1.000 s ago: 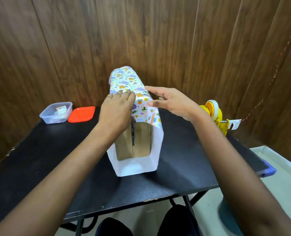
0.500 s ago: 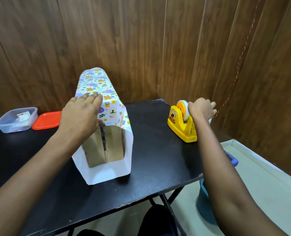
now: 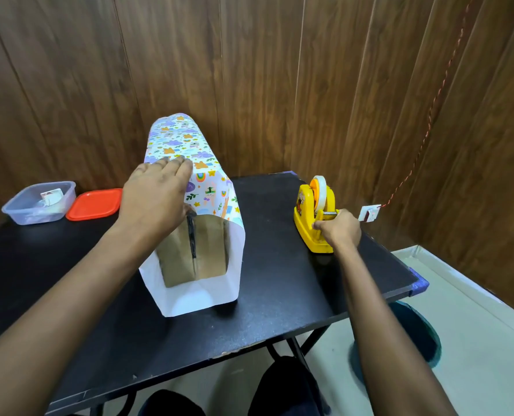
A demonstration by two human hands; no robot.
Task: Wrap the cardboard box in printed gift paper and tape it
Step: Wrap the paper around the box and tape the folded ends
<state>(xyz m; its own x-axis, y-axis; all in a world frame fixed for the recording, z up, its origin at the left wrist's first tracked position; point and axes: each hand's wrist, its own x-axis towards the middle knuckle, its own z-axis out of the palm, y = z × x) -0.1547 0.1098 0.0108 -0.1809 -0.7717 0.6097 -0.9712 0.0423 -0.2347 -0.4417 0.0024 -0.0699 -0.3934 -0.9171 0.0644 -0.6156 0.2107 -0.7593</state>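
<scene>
On the black table [image 3: 294,295], a half-wrapped cardboard box [image 3: 210,250] is being held down.
At the table's middle, printed gift paper [image 3: 186,142] is being draped over the box, whose long axis is running near to far, its uncovered brown end pointing toward the near edge. At the right, the yellow tape dispenser [image 3: 305,223] is being gripped by the curled right hand [image 3: 338,228]; the paper's top is being pressed by the flat, outstretched left hand [image 3: 156,199].

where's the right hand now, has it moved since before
Yes, the right hand went rightward from the printed gift paper to the yellow tape dispenser.
</scene>
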